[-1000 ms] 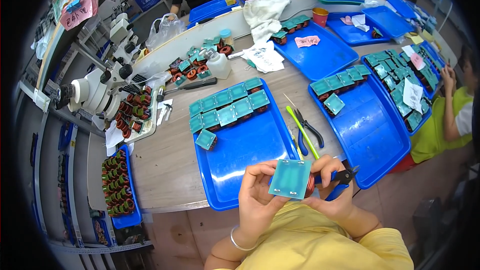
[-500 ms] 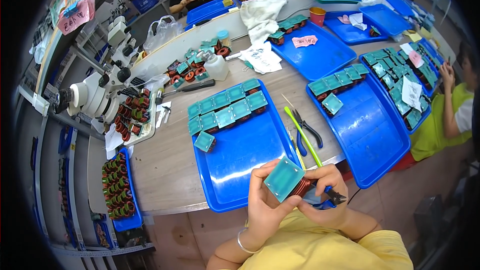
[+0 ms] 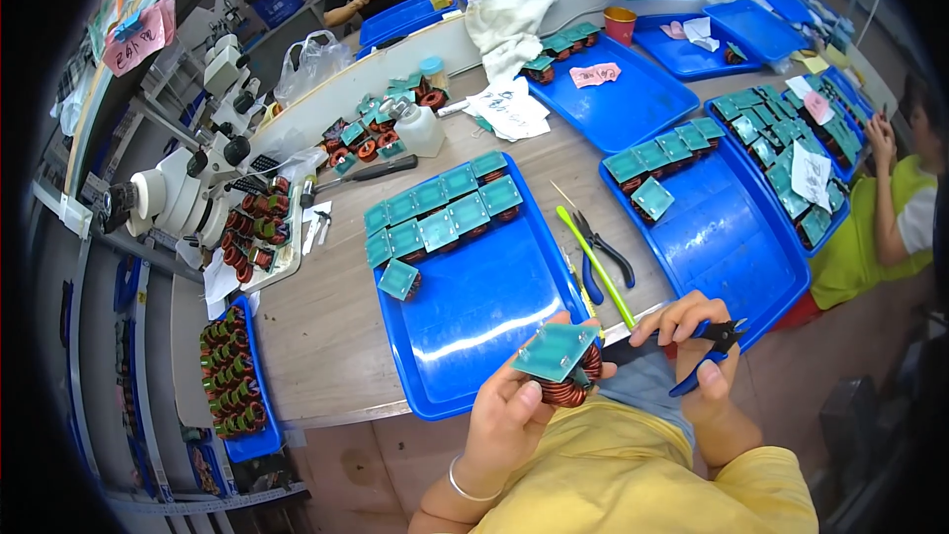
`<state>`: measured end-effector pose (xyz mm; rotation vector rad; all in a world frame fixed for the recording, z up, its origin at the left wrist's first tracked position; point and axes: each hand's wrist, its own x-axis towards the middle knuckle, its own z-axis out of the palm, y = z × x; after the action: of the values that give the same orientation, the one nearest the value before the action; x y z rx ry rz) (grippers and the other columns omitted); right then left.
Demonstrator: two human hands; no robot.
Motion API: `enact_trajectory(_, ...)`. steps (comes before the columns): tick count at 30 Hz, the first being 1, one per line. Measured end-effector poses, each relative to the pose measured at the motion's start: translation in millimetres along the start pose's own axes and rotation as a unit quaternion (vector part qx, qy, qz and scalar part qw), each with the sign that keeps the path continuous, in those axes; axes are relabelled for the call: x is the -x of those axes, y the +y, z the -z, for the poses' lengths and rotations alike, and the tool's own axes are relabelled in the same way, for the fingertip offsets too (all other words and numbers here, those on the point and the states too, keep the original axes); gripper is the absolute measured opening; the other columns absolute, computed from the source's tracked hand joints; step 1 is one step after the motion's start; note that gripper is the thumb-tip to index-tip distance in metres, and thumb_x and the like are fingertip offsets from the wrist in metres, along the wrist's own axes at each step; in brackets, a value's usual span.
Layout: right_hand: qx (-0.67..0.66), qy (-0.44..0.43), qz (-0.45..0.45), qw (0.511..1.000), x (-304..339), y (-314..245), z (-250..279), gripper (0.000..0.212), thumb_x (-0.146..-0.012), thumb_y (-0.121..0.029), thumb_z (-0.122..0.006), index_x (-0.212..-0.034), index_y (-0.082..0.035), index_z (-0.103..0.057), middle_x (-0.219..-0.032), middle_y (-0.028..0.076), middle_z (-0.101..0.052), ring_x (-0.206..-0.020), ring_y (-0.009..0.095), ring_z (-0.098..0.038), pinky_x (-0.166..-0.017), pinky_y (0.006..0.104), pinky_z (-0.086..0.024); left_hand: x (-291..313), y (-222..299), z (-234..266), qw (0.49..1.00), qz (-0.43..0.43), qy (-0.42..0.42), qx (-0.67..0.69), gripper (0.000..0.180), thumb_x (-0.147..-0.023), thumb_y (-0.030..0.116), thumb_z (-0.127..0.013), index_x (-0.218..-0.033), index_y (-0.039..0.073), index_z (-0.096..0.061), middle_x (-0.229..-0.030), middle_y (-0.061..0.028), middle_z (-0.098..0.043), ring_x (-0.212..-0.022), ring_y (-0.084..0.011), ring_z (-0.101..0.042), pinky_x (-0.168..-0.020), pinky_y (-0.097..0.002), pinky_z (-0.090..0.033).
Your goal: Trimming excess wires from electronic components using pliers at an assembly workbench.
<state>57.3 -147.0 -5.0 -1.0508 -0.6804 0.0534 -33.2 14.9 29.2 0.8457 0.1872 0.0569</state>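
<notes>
Coil part [image 3: 560, 364], a copper-wound coil with a teal square board on top, is held in the left hand [image 3: 509, 415] just in front of the person's chest, past the near edge of the wooden table [image 3: 316, 326]. It is tilted, the board facing up and toward the left.

By size, the table comes first; it is long and carries several blue trays. A big blue tray [image 3: 484, 316] lies directly before the person, with two rows of teal-topped coils [image 3: 435, 210] at its far end and one single coil [image 3: 399, 280] apart from them on the left side. A second blue tray [image 3: 732, 237] to the right holds another short row of such parts. A microscope [image 3: 178, 193] stands at the left of the table. Between the two trays lie a yellow-green stick [image 3: 596, 265] and blue-handled pliers [image 3: 603, 259], just beside each other.

The left hand has its fingers curled around the coil part from below, thumb pressed on the near side. The right hand [image 3: 692, 346] is closed around the blue handles of small cutters [image 3: 714, 351], fingers pressed together on them; the tips point to the right, away from the coil part. I cannot tell if the cutter blades are closed.
</notes>
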Motion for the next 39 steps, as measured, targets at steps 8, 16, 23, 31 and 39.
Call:
enact_trajectory(8, 0.092, -0.025, -0.004, 0.995, 1.6, 3.3, 1.2, 0.041, -0.087, -0.035, -0.048, -0.101, 0.003, -0.044, -0.092, 0.017, -0.05, -0.087, 0.027, -0.054, -0.08, 0.0379, -0.043, 1.1, -4.2, 5.9, 0.998, -0.037, -0.044, 0.01, 0.08, -0.073, 0.034, -0.068, -0.134, 0.0, -0.029, -0.128, -0.0299, -0.04, -0.08, -0.0254, -0.056, -0.067, -0.029, -0.044)
enact_trajectory(16, 0.253, -0.087, -0.006, 0.964, -8.5, -7.0, 1.5, 0.054, -0.086, -0.051, -0.046, -0.103, 0.001, -0.049, -0.093, 0.014, -0.051, -0.087, 0.024, -0.052, -0.079, 0.0337, -0.041, 3.5, -6.7, 11.1, 0.998, -0.039, -0.053, -0.012, 0.065, -0.067, 0.034, -0.077, -0.114, 0.004, -0.042, -0.109, -0.0228, -0.049, -0.071, -0.0235, -0.056, -0.052, -0.0253, -0.042)
enact_trajectory(23, 0.286, -0.131, -0.024, 0.949, -11.7, -14.6, -2.9, 0.052, -0.087, -0.047, -0.047, -0.099, 0.004, -0.053, -0.087, 0.015, -0.054, -0.08, 0.022, -0.054, -0.072, 0.0308, -0.043, 2.0, -6.5, 19.6, 0.992, 0.01, -0.109, 0.071, 0.063, -0.067, 0.033, -0.078, -0.111, 0.004, -0.044, -0.103, -0.0195, -0.05, -0.067, -0.0231, -0.057, -0.049, -0.0221, -0.039)
enact_trajectory(31, 0.279, -0.173, -0.036, 0.944, -15.4, -23.6, -8.8, 0.047, -0.084, -0.04, -0.051, -0.1, 0.004, -0.054, -0.086, 0.016, -0.054, -0.077, 0.024, -0.055, -0.07, 0.0317, -0.043, -3.1, -21.5, 38.3, 0.921, 0.034, -0.301, 0.247, 0.072, -0.067, 0.039, -0.076, -0.113, -0.004, -0.042, -0.096, -0.0183, -0.052, -0.062, -0.0199, -0.057, -0.043, -0.0201, -0.038)
enact_trajectory(39, 0.299, -0.223, -0.013, 0.928, -17.9, -26.7, -8.0, 0.048, -0.084, -0.041, -0.052, -0.102, 0.004, -0.053, -0.087, 0.016, -0.054, -0.078, 0.024, -0.055, -0.071, 0.0319, -0.043, -3.8, -18.9, 32.7, 0.862, 0.077, -0.379, 0.329, 0.072, -0.067, 0.039, -0.076, -0.112, -0.005, -0.042, -0.089, -0.0187, -0.053, -0.051, -0.0192, -0.056, -0.039, -0.0212, -0.041)
